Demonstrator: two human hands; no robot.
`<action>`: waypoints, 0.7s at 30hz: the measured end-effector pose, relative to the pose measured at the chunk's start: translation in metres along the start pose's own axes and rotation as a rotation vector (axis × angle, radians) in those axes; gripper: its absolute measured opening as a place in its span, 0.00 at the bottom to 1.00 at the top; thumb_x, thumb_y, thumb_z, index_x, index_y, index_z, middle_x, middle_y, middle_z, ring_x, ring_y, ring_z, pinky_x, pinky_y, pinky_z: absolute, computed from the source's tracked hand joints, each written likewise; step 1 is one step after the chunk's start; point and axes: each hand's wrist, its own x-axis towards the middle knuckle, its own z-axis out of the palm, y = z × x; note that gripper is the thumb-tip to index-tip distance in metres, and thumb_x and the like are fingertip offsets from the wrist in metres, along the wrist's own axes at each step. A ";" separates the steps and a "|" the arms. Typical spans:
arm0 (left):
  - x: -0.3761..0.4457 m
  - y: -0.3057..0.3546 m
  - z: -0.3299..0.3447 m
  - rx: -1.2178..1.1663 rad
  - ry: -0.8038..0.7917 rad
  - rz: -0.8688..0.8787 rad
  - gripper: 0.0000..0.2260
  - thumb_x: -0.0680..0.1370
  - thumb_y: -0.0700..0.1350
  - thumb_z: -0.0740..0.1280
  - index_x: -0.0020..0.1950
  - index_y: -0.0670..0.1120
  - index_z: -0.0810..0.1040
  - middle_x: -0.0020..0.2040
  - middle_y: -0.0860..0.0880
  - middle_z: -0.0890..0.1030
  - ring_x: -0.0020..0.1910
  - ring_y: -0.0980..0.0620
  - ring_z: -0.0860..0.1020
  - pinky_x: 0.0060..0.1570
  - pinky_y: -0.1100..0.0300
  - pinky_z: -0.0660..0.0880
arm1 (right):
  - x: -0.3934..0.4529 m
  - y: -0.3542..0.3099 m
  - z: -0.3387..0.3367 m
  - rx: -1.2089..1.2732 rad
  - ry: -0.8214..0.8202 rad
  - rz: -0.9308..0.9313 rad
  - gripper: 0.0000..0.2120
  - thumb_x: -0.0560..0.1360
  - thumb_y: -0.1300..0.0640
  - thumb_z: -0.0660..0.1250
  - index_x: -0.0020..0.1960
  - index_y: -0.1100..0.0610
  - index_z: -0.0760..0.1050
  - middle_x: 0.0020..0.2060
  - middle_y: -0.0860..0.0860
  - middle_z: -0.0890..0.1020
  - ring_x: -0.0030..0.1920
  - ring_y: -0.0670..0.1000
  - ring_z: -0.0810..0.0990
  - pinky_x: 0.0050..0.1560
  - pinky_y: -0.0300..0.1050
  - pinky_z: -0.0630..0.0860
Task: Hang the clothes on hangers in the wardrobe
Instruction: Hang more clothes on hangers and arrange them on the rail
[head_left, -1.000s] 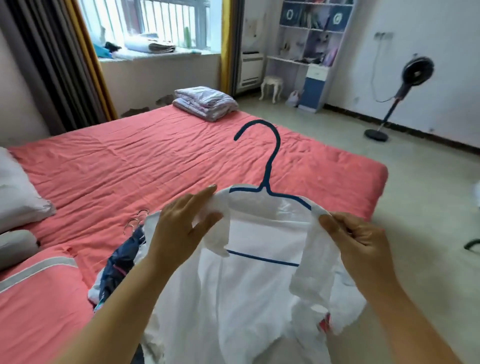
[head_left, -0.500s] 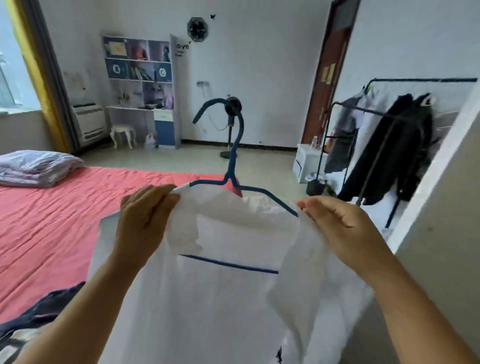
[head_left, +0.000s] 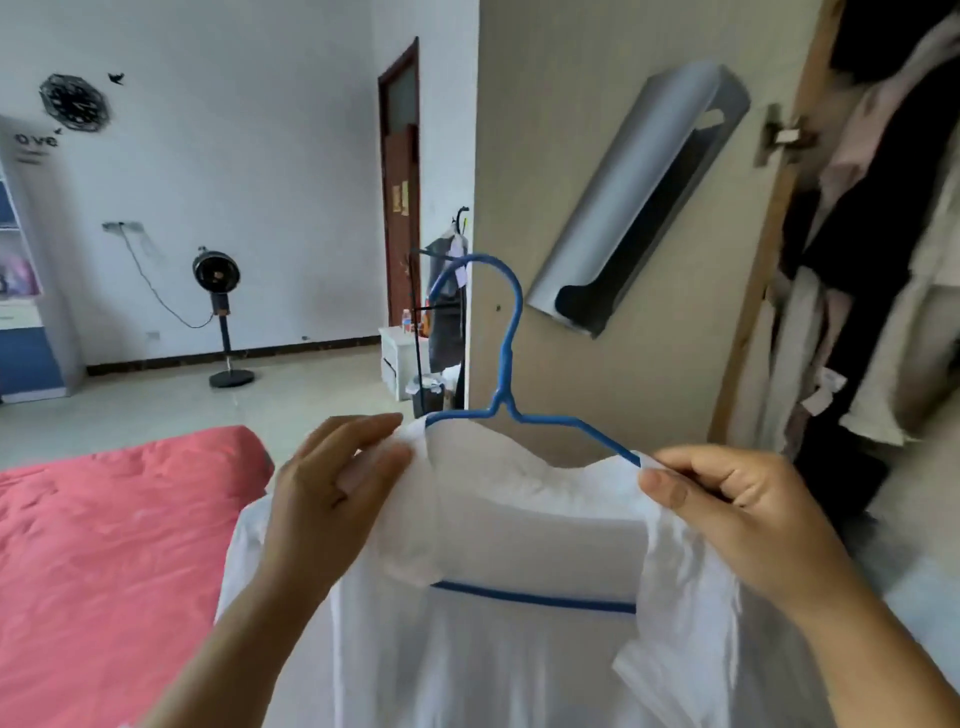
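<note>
Both hands were curled on the white shirt (head_left: 519, 597) at lower centre, left hand (head_left: 332, 499) and right hand (head_left: 737, 514) pinching its shoulders over the blue hanger (head_left: 506, 364); hooking it inside the wardrobe (head_left: 857, 260), upper right, was judged next.

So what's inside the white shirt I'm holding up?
A blue hanger: its hook, neck and lower bar show above and through the white shirt. Its shoulder ends are covered by fabric where the left hand and right hand pinch.

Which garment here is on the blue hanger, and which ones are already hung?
The white shirt, gripped by left hand and right hand, is on the blue hanger. The dark and pale clothes already hang in the wardrobe at right.
</note>
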 end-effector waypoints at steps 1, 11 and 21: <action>0.002 0.011 0.017 -0.057 -0.030 0.041 0.13 0.73 0.55 0.64 0.53 0.52 0.80 0.47 0.62 0.79 0.49 0.68 0.75 0.47 0.78 0.68 | -0.009 0.003 -0.017 -0.047 0.044 0.016 0.27 0.68 0.36 0.68 0.38 0.63 0.78 0.25 0.51 0.65 0.28 0.49 0.63 0.28 0.40 0.61; 0.028 0.094 0.156 -0.491 -0.382 0.308 0.15 0.74 0.55 0.63 0.55 0.50 0.81 0.47 0.60 0.79 0.46 0.61 0.78 0.48 0.66 0.74 | -0.094 -0.018 -0.101 -0.374 0.389 0.276 0.29 0.59 0.24 0.65 0.44 0.46 0.83 0.29 0.54 0.79 0.32 0.43 0.71 0.33 0.35 0.67; 0.016 0.219 0.236 -0.719 -0.631 0.343 0.14 0.75 0.58 0.64 0.53 0.50 0.77 0.39 0.51 0.81 0.44 0.47 0.80 0.43 0.51 0.75 | -0.138 -0.064 -0.083 -0.838 0.813 0.546 0.15 0.70 0.59 0.72 0.43 0.36 0.80 0.32 0.43 0.83 0.33 0.39 0.77 0.37 0.33 0.71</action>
